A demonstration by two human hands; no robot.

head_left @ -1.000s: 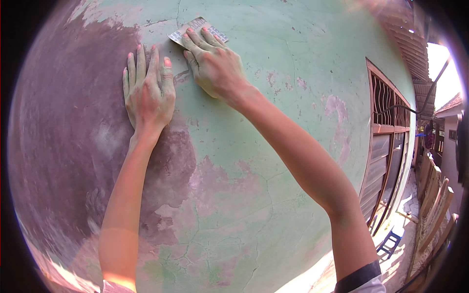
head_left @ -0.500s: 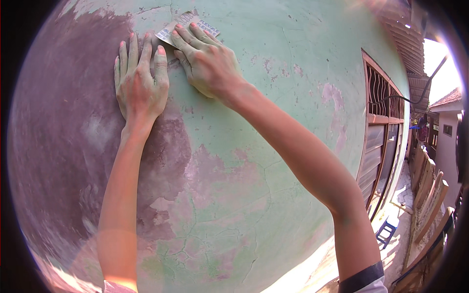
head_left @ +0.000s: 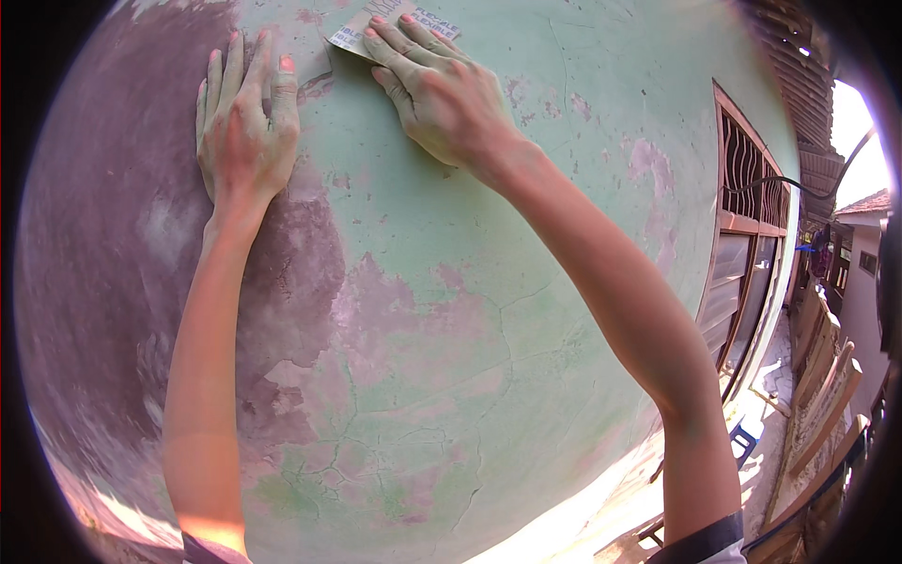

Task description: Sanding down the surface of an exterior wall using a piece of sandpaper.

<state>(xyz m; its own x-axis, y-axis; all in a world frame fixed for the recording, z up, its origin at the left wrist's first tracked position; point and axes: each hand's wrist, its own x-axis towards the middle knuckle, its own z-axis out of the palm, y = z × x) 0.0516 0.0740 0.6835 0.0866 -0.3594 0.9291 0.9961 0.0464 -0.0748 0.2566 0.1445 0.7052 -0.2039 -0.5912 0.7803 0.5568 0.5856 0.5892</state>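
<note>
Against a wall [head_left: 423, 235] of worn pale green paint, my right hand [head_left: 451, 103] presses a sheet of sandpaper [head_left: 362, 33] with its fingers laid over it. The sheet's printed backing faces me, and its left corner sticks out past my fingertips. My left hand [head_left: 246, 141] rests flat on the wall with fingers stretched, holding nothing. It lies at the border between the green paint and a large bare purple-brown patch [head_left: 103, 216]. Pale dust coats both hands.
Cracks and flaked spots [head_left: 329, 461] mark the lower wall. To the right are a wood-framed window with wavy bars [head_left: 747, 179] and a door. A dark cable [head_left: 817, 195] crosses beside it. A wooden fence [head_left: 827, 395] and a blue stool [head_left: 745, 442] stand lower right.
My right hand has slid to the right along the wall with the sandpaper, widening the gap between my hands. My left hand stays on about the same spot; the view has shifted slightly.
</note>
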